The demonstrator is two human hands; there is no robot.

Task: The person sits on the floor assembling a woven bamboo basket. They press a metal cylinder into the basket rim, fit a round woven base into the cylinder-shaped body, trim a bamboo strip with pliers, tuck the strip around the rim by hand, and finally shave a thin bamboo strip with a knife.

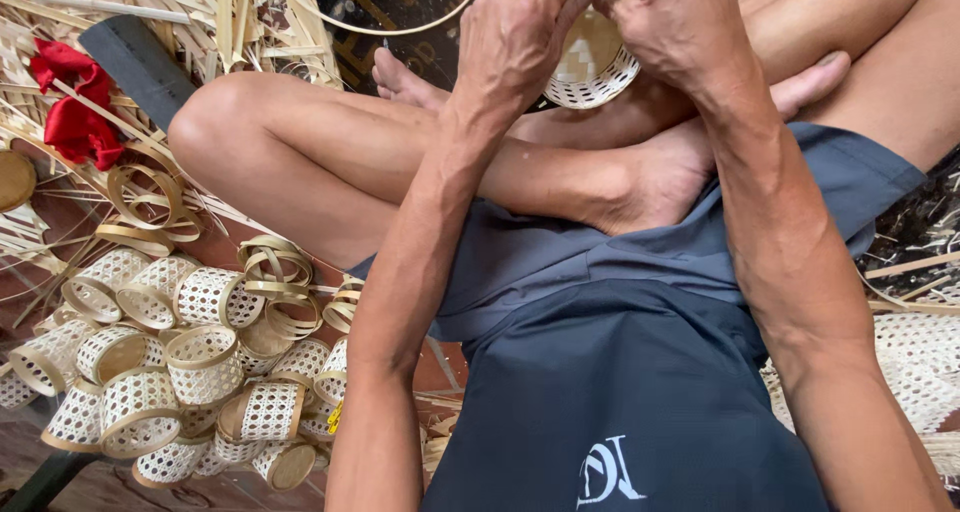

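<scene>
Head view, left hand [515,34] and right hand [672,22] with fingers closed on small woven bamboo basket [592,70], held above crossed legs; pile of finished openwork baskets [170,372] on floor at left, near loose bamboo strips [150,207]

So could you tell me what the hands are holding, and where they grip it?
Both the left hand and right hand hold one small woven basket by its upper rim, fingers pinching the rim band.

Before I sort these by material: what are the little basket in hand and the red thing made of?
Small basket: pale woven strips, probably bamboo, matt, with an open lattice rim. Red thing: soft crumpled cloth, by its folds.
</scene>
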